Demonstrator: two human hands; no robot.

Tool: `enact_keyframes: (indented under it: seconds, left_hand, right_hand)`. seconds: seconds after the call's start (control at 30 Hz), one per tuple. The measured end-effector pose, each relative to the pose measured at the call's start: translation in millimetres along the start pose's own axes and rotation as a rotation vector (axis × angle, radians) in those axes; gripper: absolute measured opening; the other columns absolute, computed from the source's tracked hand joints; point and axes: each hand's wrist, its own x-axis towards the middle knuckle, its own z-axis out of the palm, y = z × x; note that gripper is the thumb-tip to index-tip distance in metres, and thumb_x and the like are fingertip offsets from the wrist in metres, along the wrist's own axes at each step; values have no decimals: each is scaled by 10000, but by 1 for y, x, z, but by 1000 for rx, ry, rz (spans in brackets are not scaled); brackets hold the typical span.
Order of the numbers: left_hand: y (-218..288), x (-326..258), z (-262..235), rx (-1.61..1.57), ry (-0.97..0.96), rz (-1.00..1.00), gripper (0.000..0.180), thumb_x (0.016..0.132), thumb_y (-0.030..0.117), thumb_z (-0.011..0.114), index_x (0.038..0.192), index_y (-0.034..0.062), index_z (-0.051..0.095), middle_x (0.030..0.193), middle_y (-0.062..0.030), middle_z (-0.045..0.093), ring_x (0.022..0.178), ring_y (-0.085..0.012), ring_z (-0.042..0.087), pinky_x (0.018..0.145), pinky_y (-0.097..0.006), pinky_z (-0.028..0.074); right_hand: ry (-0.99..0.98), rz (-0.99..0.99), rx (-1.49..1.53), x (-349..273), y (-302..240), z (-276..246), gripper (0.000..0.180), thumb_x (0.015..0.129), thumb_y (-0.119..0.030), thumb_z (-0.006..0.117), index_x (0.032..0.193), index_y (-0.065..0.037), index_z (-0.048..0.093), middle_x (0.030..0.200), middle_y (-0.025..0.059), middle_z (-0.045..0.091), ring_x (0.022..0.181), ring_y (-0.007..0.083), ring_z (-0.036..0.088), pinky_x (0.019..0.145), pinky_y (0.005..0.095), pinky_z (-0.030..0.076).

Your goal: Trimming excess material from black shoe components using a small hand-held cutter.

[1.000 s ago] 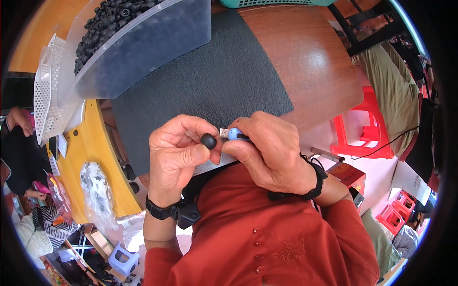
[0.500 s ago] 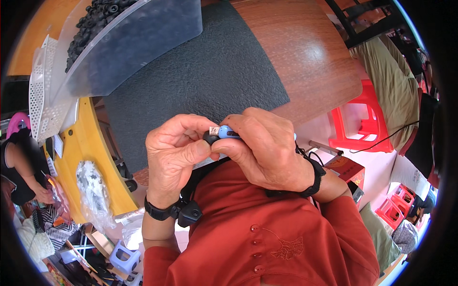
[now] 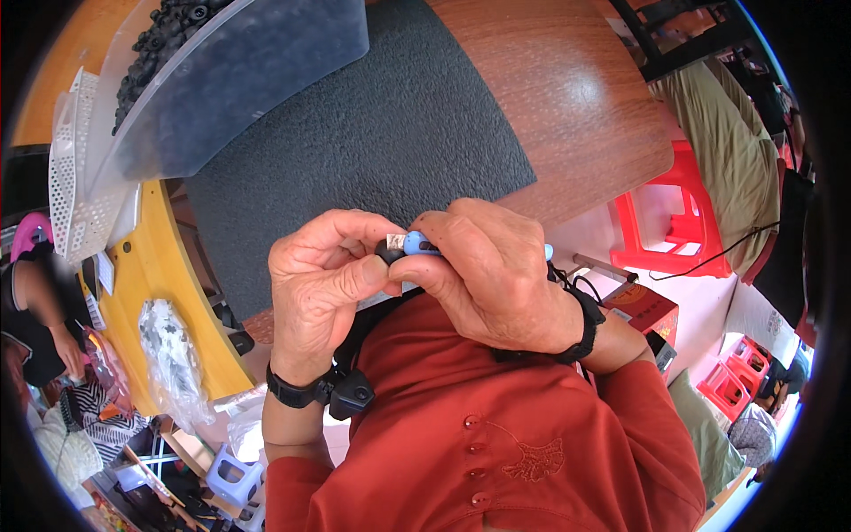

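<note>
Above the near edge of a dark grey mat [image 3: 372, 133], my two hands meet in front of my red shirt. A small black rounded part [image 3: 386, 254] is pinched between the thumb and fingers of my left hand [image 3: 312, 279]. My right hand [image 3: 496, 275] is wrapped round a light blue utility knife [image 3: 414, 243]. The knife's short metal blade [image 3: 395, 241] points left, against or just above the black part; the exact contact cannot be made out. The blue tail end shows beyond the right hand, while fingers cover most of the knife's body.
A translucent bin [image 3: 266, 80] with many small black parts [image 3: 168, 40] stands at the far left, beside a white perforated basket [image 3: 73, 160]. A wooden table [image 3: 567, 97] lies under the mat. To the right is a red stool [image 3: 683, 217]. Another person's arm [image 3: 44, 301] shows at left.
Both hands keep their grips and hardly move. The bin and mat sit slightly farther left in view. At the left, the other person's arm has shifted a little.
</note>
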Motion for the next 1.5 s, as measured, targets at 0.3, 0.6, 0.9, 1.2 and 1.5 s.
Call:
enact_keyframes:
  seconds: [0.3, 0.6, 0.9, 1.2, 1.5]
  left_hand:
    - [-3, 0, -2, -26, -16, -23, 239, 779, 29, 719, 983, -62, 636, 885, -126, 650, 740, -157, 636, 619, -246, 554]
    - [-7, 0, -2, -23, -11, -31, 255, 764, 37, 732, 974, -71, 637, 876, -130, 642, 720, -165, 634, 612, -253, 551]
    - [-13, -2, 1, -65, 22, -54, 246, 782, 38, 720, 983, -70, 628, 892, -130, 636, 765, -177, 639, 629, -268, 566]
    - [-14, -2, 1, -46, 27, 1, 238, 790, 16, 707, 998, -65, 625, 907, -125, 637, 795, -176, 640, 652, -290, 583]
    - [-14, -2, 3, -3, 30, -13, 256, 788, 36, 716, 1004, -63, 625, 907, -113, 633, 797, -162, 636, 670, -275, 584]
  right_hand:
    - [16, -67, -17, -3, 4, 2, 238, 793, -141, 714, 879, 29, 572, 636, 104, 520, 487, 234, 510, 419, 336, 381]
    - [-9, -51, -67, -5, 3, 2, 234, 761, -157, 707, 725, -32, 513, 612, 88, 457, 505, 237, 516, 445, 335, 427]
    - [-7, -46, -58, -10, 4, 5, 229, 765, -157, 714, 744, -30, 524, 605, 91, 470, 500, 244, 525, 438, 340, 428]
    - [60, 17, 41, -12, 10, 6, 278, 736, -173, 752, 840, 4, 564, 639, 104, 520, 521, 255, 544, 451, 342, 432]
    - [15, 40, -10, -12, 6, 4, 274, 758, -198, 737, 832, -5, 559, 621, 94, 497, 509, 244, 531, 444, 338, 427]
